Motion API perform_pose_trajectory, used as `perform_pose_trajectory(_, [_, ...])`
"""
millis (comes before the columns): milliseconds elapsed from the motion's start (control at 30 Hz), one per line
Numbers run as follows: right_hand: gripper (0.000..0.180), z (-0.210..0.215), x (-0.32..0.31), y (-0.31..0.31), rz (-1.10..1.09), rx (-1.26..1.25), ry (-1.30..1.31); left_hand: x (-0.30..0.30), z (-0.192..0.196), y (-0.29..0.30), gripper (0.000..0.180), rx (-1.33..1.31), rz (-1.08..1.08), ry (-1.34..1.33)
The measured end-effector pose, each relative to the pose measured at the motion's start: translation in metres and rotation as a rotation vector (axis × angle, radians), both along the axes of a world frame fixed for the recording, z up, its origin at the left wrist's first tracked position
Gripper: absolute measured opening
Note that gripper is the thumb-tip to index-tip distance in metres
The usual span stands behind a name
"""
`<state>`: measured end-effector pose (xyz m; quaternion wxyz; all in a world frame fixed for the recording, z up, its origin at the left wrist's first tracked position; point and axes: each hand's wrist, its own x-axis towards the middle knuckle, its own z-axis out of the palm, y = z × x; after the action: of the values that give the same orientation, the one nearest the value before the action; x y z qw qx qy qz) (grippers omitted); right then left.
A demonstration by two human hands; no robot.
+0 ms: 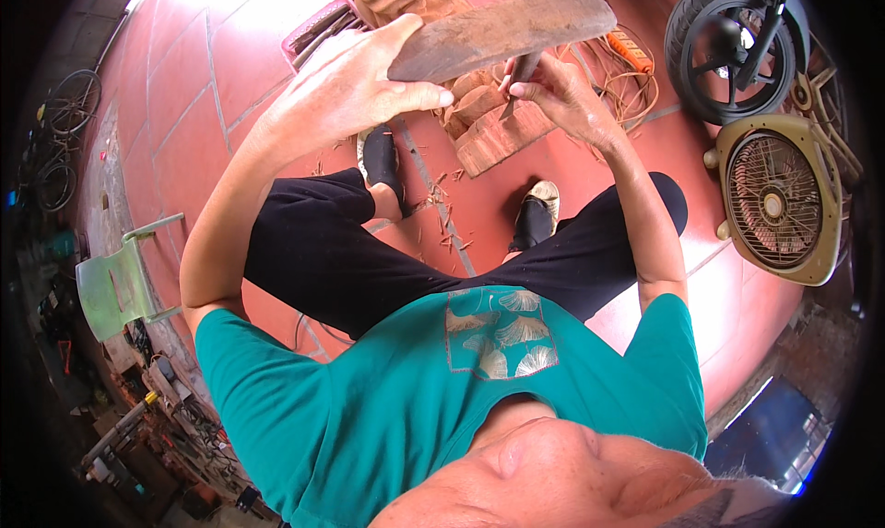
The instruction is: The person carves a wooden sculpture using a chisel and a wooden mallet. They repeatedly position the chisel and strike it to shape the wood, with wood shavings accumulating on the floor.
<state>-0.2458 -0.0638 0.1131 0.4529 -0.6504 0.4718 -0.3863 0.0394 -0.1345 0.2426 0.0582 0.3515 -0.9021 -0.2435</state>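
My left hand point(355, 81) grips one end of a long, flat wooden mallet point(507, 28), its thumb stretched along the underside. The mallet is raised and spans across above my right hand point(564, 99). Between the fingers of that right hand is a chisel point(523, 74), held tilted with its blade pointing down. Its tip meets, or comes very close to, the top of a reddish carved wood block point(505, 139) on the floor between my feet. Part of the carving lies hidden behind the mallet and the chisel.
Wood chips point(442, 210) litter the red tile floor around my shoes. A pink basket of tools point(318, 30) stands at far left of the block. On the right are an orange power strip point(630, 51) with cords, a motorbike wheel point(724, 48) and a box fan point(779, 201). A green chair point(115, 288) stands left.
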Motion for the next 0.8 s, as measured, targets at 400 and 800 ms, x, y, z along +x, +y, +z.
perform_pose_trajectory(400, [0.024, 0.006, 0.008, -0.001, -0.032, 0.063, 0.151, 0.005, 0.003, -0.001, 0.077, -0.099, 0.001, 0.286])
perform_pose_trajectory(800, [0.026, 0.004, 0.006, 0.005, 0.000, 0.018, 0.129, -0.008, 0.014, 0.015, 0.064, 0.020, -0.009, 0.366])
